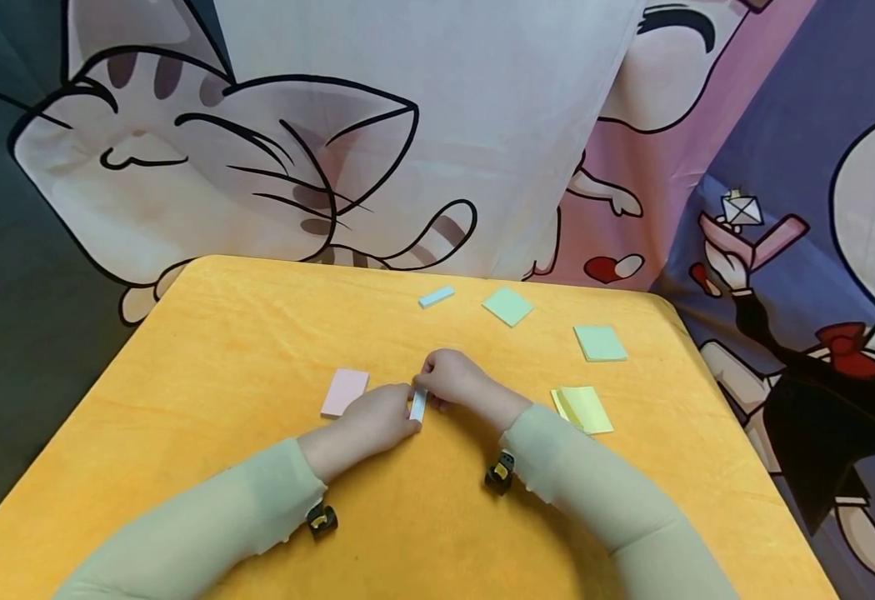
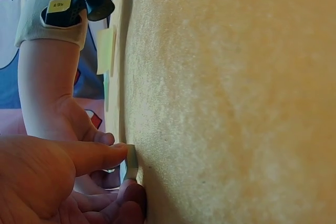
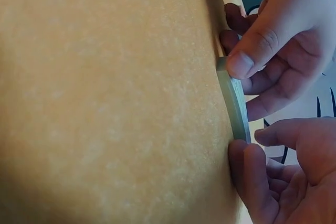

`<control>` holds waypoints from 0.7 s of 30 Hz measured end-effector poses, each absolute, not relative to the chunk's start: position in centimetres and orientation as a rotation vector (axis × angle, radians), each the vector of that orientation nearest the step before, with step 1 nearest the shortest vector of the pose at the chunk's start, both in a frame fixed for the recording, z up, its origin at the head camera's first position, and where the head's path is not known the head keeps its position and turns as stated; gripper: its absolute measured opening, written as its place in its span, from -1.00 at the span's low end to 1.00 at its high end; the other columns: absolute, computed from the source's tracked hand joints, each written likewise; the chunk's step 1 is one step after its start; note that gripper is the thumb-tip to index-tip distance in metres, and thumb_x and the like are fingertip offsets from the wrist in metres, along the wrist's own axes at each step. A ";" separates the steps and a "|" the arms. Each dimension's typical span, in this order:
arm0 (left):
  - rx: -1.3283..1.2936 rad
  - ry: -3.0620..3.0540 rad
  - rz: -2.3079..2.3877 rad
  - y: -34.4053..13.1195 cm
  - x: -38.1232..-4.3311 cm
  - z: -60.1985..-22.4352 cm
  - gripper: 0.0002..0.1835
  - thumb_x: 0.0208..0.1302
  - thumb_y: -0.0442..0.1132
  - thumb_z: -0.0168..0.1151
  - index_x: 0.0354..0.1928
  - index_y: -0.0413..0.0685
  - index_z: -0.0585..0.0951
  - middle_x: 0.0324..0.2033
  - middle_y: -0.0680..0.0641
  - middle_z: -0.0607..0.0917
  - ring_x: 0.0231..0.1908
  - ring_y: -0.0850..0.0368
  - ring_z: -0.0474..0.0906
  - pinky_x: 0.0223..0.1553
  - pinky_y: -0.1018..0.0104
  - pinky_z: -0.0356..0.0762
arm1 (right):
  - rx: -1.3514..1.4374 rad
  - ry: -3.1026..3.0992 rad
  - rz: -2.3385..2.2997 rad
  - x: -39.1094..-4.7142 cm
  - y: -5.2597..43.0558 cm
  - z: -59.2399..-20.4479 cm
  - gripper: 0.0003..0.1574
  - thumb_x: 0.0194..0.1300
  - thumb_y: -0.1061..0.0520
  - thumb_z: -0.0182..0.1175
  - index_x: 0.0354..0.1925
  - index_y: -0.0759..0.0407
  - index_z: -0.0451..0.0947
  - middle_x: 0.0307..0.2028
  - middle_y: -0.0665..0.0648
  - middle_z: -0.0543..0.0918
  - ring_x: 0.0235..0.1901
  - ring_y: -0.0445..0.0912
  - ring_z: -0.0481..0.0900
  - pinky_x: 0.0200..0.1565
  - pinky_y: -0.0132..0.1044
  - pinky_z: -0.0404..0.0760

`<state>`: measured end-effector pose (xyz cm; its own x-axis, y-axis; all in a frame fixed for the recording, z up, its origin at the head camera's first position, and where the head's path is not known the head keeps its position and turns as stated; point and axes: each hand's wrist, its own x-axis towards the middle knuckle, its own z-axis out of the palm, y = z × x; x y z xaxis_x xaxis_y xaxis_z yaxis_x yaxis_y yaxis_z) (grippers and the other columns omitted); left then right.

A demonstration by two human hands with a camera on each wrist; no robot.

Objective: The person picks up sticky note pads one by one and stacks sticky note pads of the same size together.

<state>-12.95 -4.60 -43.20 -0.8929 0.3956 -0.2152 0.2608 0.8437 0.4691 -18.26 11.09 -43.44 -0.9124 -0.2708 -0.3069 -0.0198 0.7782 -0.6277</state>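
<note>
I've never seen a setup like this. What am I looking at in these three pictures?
There's no robot here, just a person's bare left hand and right hand. The wide picture comes from a camera worn on the head; the other two come from the left-wrist camera and right-wrist camera. On the yellow cloth lie a pink pad, a blue strip, two green squares and a yellow pad. Both hands pinch a second, pale strip, one at each end.

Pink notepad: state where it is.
The pink notepad lies on the yellow table, left of centre in the head view, next to the left hand.
</note>
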 end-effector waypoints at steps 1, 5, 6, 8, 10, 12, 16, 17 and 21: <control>0.497 2.713 0.636 -4.6 -13.0 -43.2 -0.81 0.22 -0.15 0.33 -0.28 -0.03 0.50 -0.63 0.05 0.47 -0.61 0.15 0.35 -0.54 0.28 0.24 | -0.216 2.594 -0.900 -18.3 11.0 -43.4 -0.69 0.35 0.03 0.22 -0.49 0.16 0.54 -0.66 0.08 0.61 -0.70 -0.11 0.57 -0.57 -0.27 0.57; 0.511 2.709 0.643 -4.7 -12.9 -43.1 -0.81 0.22 -0.17 0.34 -0.27 -0.03 0.51 -0.63 0.07 0.47 -0.60 0.17 0.35 -0.54 0.29 0.25 | -0.189 2.620 -0.857 -18.4 10.7 -43.5 -0.65 0.33 -0.03 0.25 -0.50 0.15 0.53 -0.68 0.08 0.60 -0.70 -0.11 0.56 -0.57 -0.27 0.55; 0.516 2.709 0.642 -4.7 -12.9 -43.1 -0.81 0.22 -0.17 0.35 -0.27 -0.03 0.51 -0.62 0.07 0.48 -0.60 0.17 0.36 -0.53 0.29 0.26 | -0.183 2.625 -0.843 -18.4 10.6 -43.5 -0.64 0.33 -0.03 0.26 -0.50 0.15 0.52 -0.68 0.07 0.59 -0.71 -0.10 0.56 -0.58 -0.27 0.54; 0.512 2.708 0.645 -4.7 -12.9 -43.0 -0.80 0.22 -0.16 0.36 -0.25 -0.04 0.52 -0.60 0.08 0.49 -0.58 0.17 0.38 -0.52 0.29 0.28 | -0.174 2.633 -0.819 -18.5 10.4 -43.4 -0.64 0.31 -0.04 0.27 -0.51 0.15 0.52 -0.70 0.07 0.58 -0.71 -0.10 0.55 -0.59 -0.26 0.53; 0.503 2.704 0.647 -4.7 -12.9 -43.0 -0.79 0.22 -0.16 0.36 -0.23 -0.05 0.53 -0.60 0.07 0.50 -0.57 0.17 0.39 -0.51 0.28 0.29 | -0.168 2.636 -0.797 -18.6 10.3 -43.4 -0.64 0.31 -0.03 0.27 -0.51 0.15 0.51 -0.71 0.07 0.56 -0.72 -0.09 0.54 -0.59 -0.26 0.52; 0.497 2.700 0.654 -4.7 -12.9 -43.0 -0.77 0.22 -0.16 0.36 -0.19 -0.07 0.53 -0.59 0.06 0.51 -0.56 0.16 0.40 -0.50 0.27 0.30 | -0.163 2.636 -0.782 -18.6 10.2 -43.4 -0.66 0.31 -0.01 0.27 -0.50 0.15 0.51 -0.71 0.07 0.56 -0.72 -0.09 0.54 -0.60 -0.26 0.52; 0.483 2.701 0.661 -4.7 -12.9 -43.0 -0.70 0.22 -0.15 0.36 -0.09 -0.12 0.54 -0.54 0.07 0.52 -0.52 0.17 0.43 -0.46 0.27 0.34 | -0.160 2.640 -0.768 -18.6 10.2 -43.5 -0.70 0.30 0.01 0.25 -0.48 0.15 0.51 -0.71 0.07 0.55 -0.72 -0.09 0.53 -0.60 -0.27 0.51; 0.481 2.702 0.662 -4.8 -12.9 -43.0 -0.67 0.22 -0.14 0.37 -0.07 -0.13 0.54 -0.52 0.08 0.52 -0.50 0.18 0.43 -0.45 0.28 0.35 | -0.156 2.640 -0.769 -18.6 10.2 -43.5 -0.70 0.30 0.01 0.25 -0.48 0.14 0.51 -0.70 0.07 0.55 -0.72 -0.09 0.53 -0.60 -0.27 0.51; 0.470 2.700 0.681 -4.8 -12.9 -43.1 -0.61 0.23 -0.12 0.37 0.01 -0.14 0.53 -0.46 0.08 0.52 -0.47 0.18 0.45 -0.41 0.28 0.38 | -0.128 2.624 -0.805 -18.6 10.3 -43.4 -0.70 0.32 0.00 0.25 -0.46 0.15 0.52 -0.67 0.07 0.56 -0.70 -0.10 0.54 -0.59 -0.28 0.53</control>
<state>-12.90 -4.81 -43.15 -0.8959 0.3858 -0.2205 0.2351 0.8325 0.5016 -18.57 10.31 -43.45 -0.9193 -0.1982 -0.3400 0.0266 0.8305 -0.5563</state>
